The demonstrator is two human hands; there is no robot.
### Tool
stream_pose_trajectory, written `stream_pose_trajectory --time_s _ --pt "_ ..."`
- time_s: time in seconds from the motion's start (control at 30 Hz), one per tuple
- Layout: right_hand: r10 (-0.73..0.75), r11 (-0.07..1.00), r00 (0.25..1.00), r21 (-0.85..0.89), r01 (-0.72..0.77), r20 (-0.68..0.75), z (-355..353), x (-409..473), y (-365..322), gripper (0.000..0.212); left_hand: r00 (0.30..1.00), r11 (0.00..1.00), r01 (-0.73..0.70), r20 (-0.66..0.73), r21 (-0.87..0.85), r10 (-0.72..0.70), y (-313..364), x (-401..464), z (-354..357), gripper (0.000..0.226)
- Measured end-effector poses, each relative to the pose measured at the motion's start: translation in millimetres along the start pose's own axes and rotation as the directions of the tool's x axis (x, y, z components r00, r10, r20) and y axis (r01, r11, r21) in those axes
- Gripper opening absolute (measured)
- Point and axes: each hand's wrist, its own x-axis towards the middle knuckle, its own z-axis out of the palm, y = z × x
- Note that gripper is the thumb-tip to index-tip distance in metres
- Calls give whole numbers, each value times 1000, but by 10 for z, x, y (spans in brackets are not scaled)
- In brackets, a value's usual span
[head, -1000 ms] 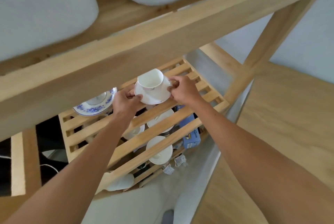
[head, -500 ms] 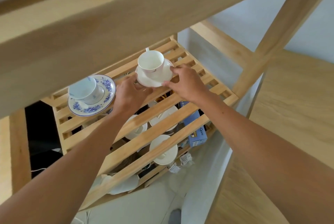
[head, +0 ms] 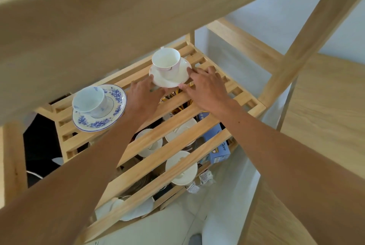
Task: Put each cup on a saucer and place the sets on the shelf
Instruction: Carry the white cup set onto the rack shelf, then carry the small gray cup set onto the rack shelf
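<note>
I am setting the plain white porcelain cup [head: 166, 62] on its white saucer [head: 171, 76] down near the far right corner of the slatted wooden shelf [head: 173, 114], my left hand [head: 142, 94] and right hand [head: 205, 86] pinching the saucer's rim with their fingers; next they must let go gently, clear of the blue-flowered cup and saucer set [head: 98, 106].

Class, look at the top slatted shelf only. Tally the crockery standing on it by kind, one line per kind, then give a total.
Cups: 2, white cup and blue-patterned cup
Saucers: 2, white saucer and blue floral saucer
Total: 4 pieces, making 2 sets on the slatted shelf
</note>
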Motion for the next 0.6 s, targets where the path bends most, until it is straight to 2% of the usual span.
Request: stream_pose_trajectory --time_s 0.13,0.27,0.33,0.5,0.6 --pt "1 1000 1000 28 -1 -3 -21 -144 -41 57 999 998 -52 4 33 52 -23 -96 -7 54" --pt "-4 994 996 109 -5 88 -192 -418 -65 53 997 999 -43 -56 27 44 77 -392 -59 53" --pt "17 981 990 187 -43 140 -340 -568 -64 53 999 999 -37 -31 20 37 138 -540 -111 51" --pt "101 898 971 401 -183 217 -812 -1016 -29 48 994 993 -108 0 40 108 441 -947 -291 48" --pt "181 811 956 514 -278 231 -1125 -1369 53 42 991 992 -123 45 -7 123 725 -1230 -396 47"
